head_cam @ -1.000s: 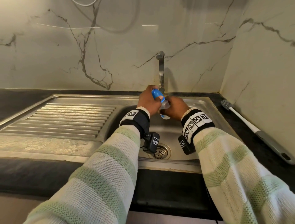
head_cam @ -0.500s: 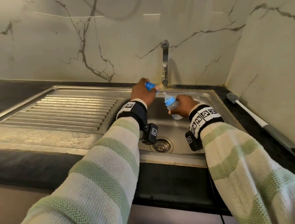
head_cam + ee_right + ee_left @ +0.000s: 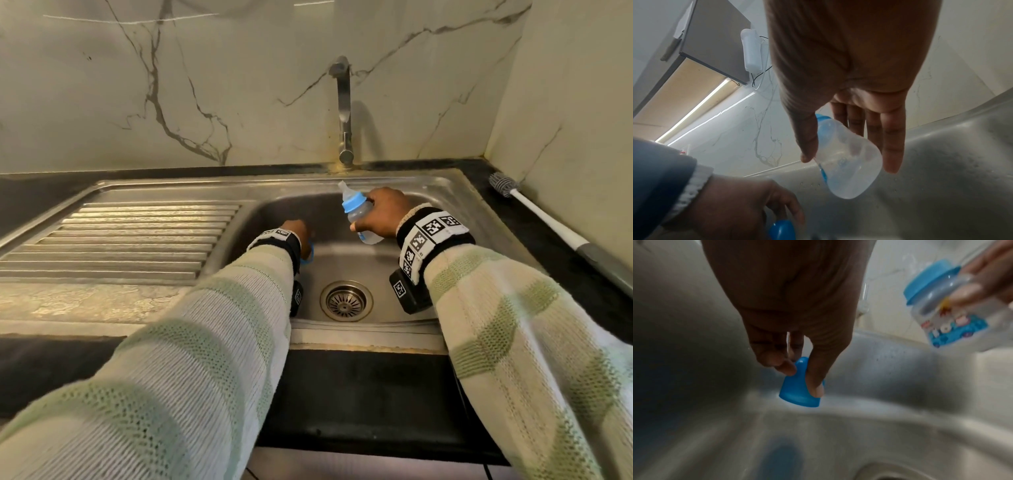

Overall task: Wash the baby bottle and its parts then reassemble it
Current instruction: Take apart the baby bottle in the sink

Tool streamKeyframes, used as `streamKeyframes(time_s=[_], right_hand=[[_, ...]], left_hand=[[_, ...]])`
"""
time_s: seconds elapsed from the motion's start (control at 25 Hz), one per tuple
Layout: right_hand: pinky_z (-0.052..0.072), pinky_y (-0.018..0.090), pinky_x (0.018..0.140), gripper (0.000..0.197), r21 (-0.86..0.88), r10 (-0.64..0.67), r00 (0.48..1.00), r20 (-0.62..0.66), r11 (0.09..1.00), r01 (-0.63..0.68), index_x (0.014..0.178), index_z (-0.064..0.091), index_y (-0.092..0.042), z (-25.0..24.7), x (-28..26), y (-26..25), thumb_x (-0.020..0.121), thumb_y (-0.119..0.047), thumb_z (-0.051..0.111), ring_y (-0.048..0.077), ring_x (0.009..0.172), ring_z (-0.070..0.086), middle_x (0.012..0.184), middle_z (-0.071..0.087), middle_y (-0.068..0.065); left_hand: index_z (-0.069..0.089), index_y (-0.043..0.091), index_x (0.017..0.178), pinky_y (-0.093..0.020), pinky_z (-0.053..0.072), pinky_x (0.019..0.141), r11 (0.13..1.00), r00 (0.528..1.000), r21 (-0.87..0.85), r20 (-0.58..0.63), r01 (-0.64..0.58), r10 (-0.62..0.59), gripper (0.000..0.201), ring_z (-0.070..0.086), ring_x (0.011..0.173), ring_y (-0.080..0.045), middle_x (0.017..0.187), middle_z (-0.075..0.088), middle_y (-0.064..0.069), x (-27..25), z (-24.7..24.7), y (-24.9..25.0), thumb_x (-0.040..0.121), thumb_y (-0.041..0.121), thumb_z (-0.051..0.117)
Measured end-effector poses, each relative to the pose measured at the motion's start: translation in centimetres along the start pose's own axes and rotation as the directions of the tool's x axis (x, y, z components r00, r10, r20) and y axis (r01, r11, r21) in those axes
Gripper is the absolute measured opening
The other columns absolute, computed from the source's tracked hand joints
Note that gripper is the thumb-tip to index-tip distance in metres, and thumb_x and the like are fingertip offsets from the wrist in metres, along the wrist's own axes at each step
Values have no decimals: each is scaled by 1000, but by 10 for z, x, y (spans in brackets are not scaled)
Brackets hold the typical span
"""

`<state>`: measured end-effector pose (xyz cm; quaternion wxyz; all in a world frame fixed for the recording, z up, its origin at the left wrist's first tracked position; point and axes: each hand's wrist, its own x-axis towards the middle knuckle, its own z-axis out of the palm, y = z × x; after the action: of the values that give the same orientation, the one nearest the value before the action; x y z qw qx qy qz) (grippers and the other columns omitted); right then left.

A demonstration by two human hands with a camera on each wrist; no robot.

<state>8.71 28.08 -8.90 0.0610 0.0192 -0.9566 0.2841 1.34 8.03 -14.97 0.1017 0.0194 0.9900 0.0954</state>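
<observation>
My right hand (image 3: 382, 214) grips a clear baby bottle (image 3: 360, 219) with a blue collar and teat, tilted with the teat toward the tap (image 3: 343, 113). Thumb and fingers wrap the bottle's body (image 3: 846, 160) in the right wrist view. Low in the sink basin (image 3: 373, 267), my left hand (image 3: 298, 233) pinches the blue cap (image 3: 800, 386) between thumb and fingertips, open end down, just above the basin floor. In the head view only a blue edge of the cap (image 3: 308, 255) shows past the wrist. The bottle (image 3: 953, 305) hangs up to the right in the left wrist view.
A drain strainer (image 3: 346, 300) sits in the basin floor between my wrists. A ribbed draining board (image 3: 130, 236) lies to the left. A bottle brush (image 3: 548, 219) lies on the dark counter at the right, by the marble wall.
The cap came off the bottle. My left hand carried it from near the tap down into the basin's left side. My right hand kept the bottle and shifted slightly right.
</observation>
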Motion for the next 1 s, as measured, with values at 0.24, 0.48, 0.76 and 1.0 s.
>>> streamKeyframes(time_s=[0.24, 0.48, 0.76, 1.0], right_hand=[[48, 33, 80, 60, -9, -14, 1000, 21, 1000, 14, 122, 60, -15, 10, 10, 2, 72, -37, 83, 18, 90, 59, 110, 66, 3], [53, 39, 85, 58, -46, -17, 999, 38, 999, 19, 117, 61, -15, 11, 10, 1, 70, -40, 83, 21, 92, 62, 106, 65, 4], [54, 37, 82, 53, -13, -21, 999, 44, 1000, 22, 112, 62, -15, 7, 3, -4, 70, -39, 83, 21, 88, 63, 102, 66, 3], [45, 27, 72, 42, 101, -93, 996, 5, 991, 92, 111, 66, -15, -9, -12, -21, 75, -31, 80, 18, 85, 60, 99, 66, 1]], left_hand=[[69, 21, 115, -42, 57, 89, 996, 1000, 94, 8, 10, -11, 45, 69, 98, -29, 111, 70, -6, 25, 24, -7, 70, 24, 74], [69, 26, 112, -43, 57, 86, 988, 995, 155, 90, 21, -36, 60, 70, 91, -28, 97, 69, -1, 49, 32, -16, 55, 32, 85], [68, 16, 114, -35, 50, 89, 990, 971, -99, -223, -105, 81, 29, 64, 104, -31, 115, 68, -8, -25, -43, 23, 88, 29, 66], [51, 10, 132, -28, 37, 90, 735, 908, -572, -395, -365, 143, 34, 55, 119, -30, 129, 60, -13, -79, -57, 59, 103, 27, 44]])
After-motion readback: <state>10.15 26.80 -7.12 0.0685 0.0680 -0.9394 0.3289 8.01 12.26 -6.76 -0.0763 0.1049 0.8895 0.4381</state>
